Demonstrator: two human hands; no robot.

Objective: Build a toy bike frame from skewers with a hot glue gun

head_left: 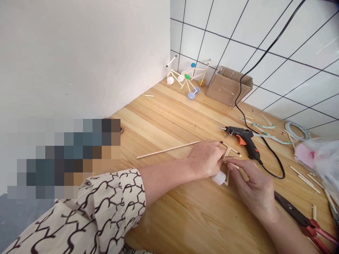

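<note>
Both hands meet over a small stick frame [230, 155] lying on the wooden desk [169, 116]. The left hand [206, 157] rests curled on it, above a white cap [219, 177]; the right hand [254, 187] pinches one thin stick between its fingertips. A black glue gun [242, 138] lies just beyond.

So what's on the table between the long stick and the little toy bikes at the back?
In the head view, only bare wooden table lies between the long stick and the toy bikes; one short stick lies off to the left.
</note>
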